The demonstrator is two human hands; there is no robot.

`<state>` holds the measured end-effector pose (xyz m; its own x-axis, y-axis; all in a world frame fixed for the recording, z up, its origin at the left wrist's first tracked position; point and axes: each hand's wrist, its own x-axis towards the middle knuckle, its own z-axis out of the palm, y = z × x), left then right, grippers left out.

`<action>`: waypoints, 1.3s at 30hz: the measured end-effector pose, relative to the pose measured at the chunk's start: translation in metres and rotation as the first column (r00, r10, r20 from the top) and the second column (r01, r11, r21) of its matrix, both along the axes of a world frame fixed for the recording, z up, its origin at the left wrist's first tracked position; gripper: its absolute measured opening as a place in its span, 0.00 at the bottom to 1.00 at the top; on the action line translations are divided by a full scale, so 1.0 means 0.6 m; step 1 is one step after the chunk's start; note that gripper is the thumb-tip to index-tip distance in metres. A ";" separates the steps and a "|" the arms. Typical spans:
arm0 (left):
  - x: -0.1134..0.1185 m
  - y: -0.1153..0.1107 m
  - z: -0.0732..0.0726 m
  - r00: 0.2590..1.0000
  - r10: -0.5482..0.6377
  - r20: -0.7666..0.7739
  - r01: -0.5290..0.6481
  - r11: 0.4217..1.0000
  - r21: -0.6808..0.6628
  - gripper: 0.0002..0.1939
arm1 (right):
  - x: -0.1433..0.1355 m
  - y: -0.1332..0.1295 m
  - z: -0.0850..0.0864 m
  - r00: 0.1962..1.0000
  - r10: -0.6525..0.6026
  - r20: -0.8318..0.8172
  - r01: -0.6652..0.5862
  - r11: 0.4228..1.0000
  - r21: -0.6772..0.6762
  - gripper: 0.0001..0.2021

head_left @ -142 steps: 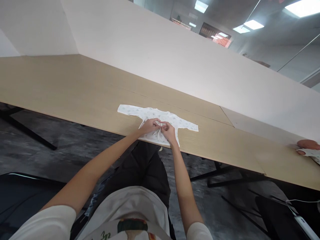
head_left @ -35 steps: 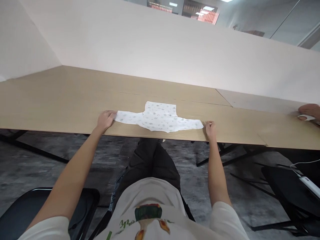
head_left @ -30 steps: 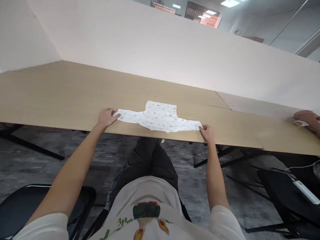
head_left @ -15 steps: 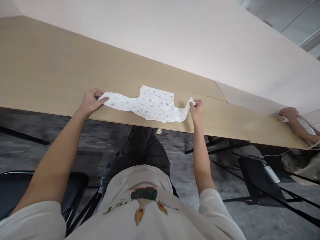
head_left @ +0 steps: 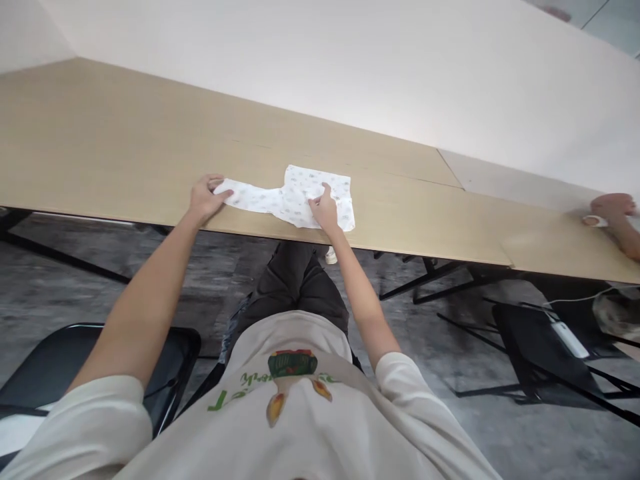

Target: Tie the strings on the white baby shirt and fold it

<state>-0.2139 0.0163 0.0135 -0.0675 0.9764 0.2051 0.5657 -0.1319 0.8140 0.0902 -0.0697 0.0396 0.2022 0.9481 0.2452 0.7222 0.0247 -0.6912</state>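
A small white long-sleeved shirt (head_left: 300,200) with a tiny printed pattern lies on the tan table near its front edge. Its left sleeve stretches out sideways, and the right one is folded in over the body. My left hand (head_left: 204,199) has the end of the outstretched sleeve between thumb and fingers. On the shirt's body rests my right hand (head_left: 326,210), index finger and thumb spread apart against the fabric. That hand covers part of the folded sleeve.
The long tan table (head_left: 150,133) meets a pale wall or partition (head_left: 280,60) at the back. Another person's hand (head_left: 614,205) is at the far right beside a small roll (head_left: 593,221). Black folding chairs (head_left: 540,347) stand below, one holding a white device (head_left: 570,340).
My right hand has carried the right sleeve leftward over the shirt's body, and its fingers are now spread there. My left hand still holds the other sleeve end. The camera view has shifted slightly.
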 end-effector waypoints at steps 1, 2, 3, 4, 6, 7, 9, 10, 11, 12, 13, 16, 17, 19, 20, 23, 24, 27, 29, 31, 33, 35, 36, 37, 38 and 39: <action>0.011 0.001 0.002 0.998 0.019 0.061 -0.019 1.000 -0.001 0.29 | -0.011 -0.016 -0.009 1.000 0.003 -0.019 -0.003 1.000 0.004 0.32; 0.026 0.002 0.006 0.993 0.035 0.114 -0.035 0.999 0.000 0.29 | -0.024 -0.036 -0.019 0.999 0.008 -0.040 -0.007 1.000 0.018 0.32; 0.043 0.003 0.013 0.988 0.046 0.147 -0.048 0.999 0.009 0.29 | -0.038 -0.062 -0.032 0.998 0.014 -0.062 -0.012 0.999 0.038 0.32; 0.062 0.004 0.020 0.986 0.054 0.157 -0.059 0.998 0.028 0.28 | -0.054 -0.092 -0.048 0.996 0.029 -0.086 -0.023 0.998 0.059 0.31; 0.110 0.004 0.036 0.990 0.026 0.136 -0.039 0.995 0.091 0.28 | -0.089 -0.161 -0.083 0.986 0.089 -0.141 -0.077 0.993 0.090 0.28; 0.138 0.003 0.043 0.993 -0.011 0.115 -0.004 0.991 0.131 0.28 | -0.106 -0.197 -0.102 0.975 0.148 -0.166 -0.137 0.988 0.076 0.27; 0.196 -0.002 0.051 0.993 -0.109 0.049 0.097 0.973 0.208 0.28 | -0.136 -0.259 -0.136 0.952 0.218 -0.215 -0.219 0.976 0.019 0.26; 0.226 -0.007 0.051 0.986 -0.164 0.017 0.155 0.958 0.242 0.28 | -0.146 -0.282 -0.149 0.943 0.259 -0.211 -0.266 0.964 -0.008 0.25; 0.253 -0.014 0.048 0.975 -0.220 -0.016 0.216 0.940 0.265 0.28 | -0.154 -0.299 -0.160 0.928 0.312 -0.204 -0.325 0.945 -0.033 0.25; 0.279 -0.023 0.043 0.959 -0.279 -0.051 0.282 0.920 0.273 0.28 | -0.159 -0.310 -0.168 0.915 0.355 -0.192 -0.371 0.927 -0.050 0.25; 0.300 -0.034 0.036 0.936 -0.341 -0.091 0.353 0.898 0.263 0.28 | -0.161 -0.316 -0.174 0.903 0.392 -0.177 -0.407 0.911 -0.058 0.25; 0.334 -0.068 0.017 0.805 -0.543 -0.239 0.585 0.792 0.174 0.33 | -0.153 -0.314 -0.178 0.894 0.415 -0.166 -0.427 0.903 -0.045 0.24; 0.333 -0.078 0.013 0.761 -0.580 -0.289 0.635 0.757 0.153 0.33 | -0.146 -0.310 -0.178 0.898 0.402 -0.181 -0.414 0.910 -0.033 0.24; 0.313 -0.092 0.010 0.725 -0.580 -0.371 0.665 0.730 0.158 0.30 | -0.126 -0.303 -0.174 0.911 0.349 -0.220 -0.358 0.934 -0.001 0.23; 0.295 -0.096 0.011 0.734 -0.552 -0.396 0.651 0.737 0.180 0.26 | -0.111 -0.300 -0.170 0.923 0.305 -0.235 -0.309 0.951 0.021 0.22; 0.225 -0.099 0.011 0.786 -0.449 -0.425 0.575 0.783 0.236 0.21 | -0.047 -0.282 -0.147 0.973 0.099 -0.210 -0.079 0.991 0.104 0.19; 0.201 -0.098 0.009 0.796 -0.422 -0.435 0.555 0.796 0.243 0.20 | -0.019 -0.272 -0.136 0.985 0.017 -0.173 0.006 0.991 0.133 0.19; 0.145 -0.097 -0.007 0.795 -0.382 -0.471 0.536 0.806 0.251 0.19 | 0.073 -0.231 -0.100 0.980 -0.201 -0.003 0.197 0.957 0.213 0.18; 0.128 -0.096 -0.021 0.786 -0.387 -0.482 0.550 0.795 0.258 0.18 | 0.129 -0.197 -0.082 0.981 -0.155 0.116 0.123 0.962 0.245 0.19; 0.124 -0.093 -0.032 0.780 -0.391 -0.489 0.561 0.784 0.267 0.18 | 0.170 -0.165 -0.072 0.977 -0.014 0.213 -0.030 0.979 0.202 0.18; 0.128 -0.088 -0.037 0.770 -0.387 -0.508 0.568 0.779 0.266 0.18 | 0.193 -0.139 -0.070 0.956 0.093 0.277 -0.136 0.980 0.142 0.17; 0.134 -0.081 -0.036 0.752 -0.375 -0.542 0.573 0.779 0.256 0.18 | 0.201 -0.122 -0.072 0.936 0.130 0.326 -0.171 0.980 0.101 0.16; 0.136 -0.078 -0.035 0.741 -0.366 -0.563 0.574 0.780 0.249 0.18 | 0.202 -0.118 -0.073 0.927 0.133 0.349 -0.174 0.981 0.088 0.15; 0.138 -0.077 -0.033 0.729 -0.355 -0.585 0.575 0.782 0.242 0.18 | 0.202 -0.115 -0.074 0.919 0.134 0.371 -0.175 0.981 0.079 0.15; 0.139 -0.078 -0.031 0.717 -0.344 -0.606 0.575 0.783 0.237 0.18 | 0.201 -0.115 -0.075 0.911 0.137 0.389 -0.179 0.981 0.074 0.14; 0.139 -0.080 -0.030 0.706 -0.332 -0.626 0.575 0.784 0.233 0.18 | 0.200 -0.117 -0.076 0.904 0.142 0.404 -0.188 0.979 0.077 0.14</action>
<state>-0.1306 -0.0317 -0.0045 0.5990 0.6802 0.4225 0.6597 -0.7182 0.2211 0.2099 -0.1399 -0.0062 -0.0902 0.9214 0.3780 0.9137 0.2275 -0.3367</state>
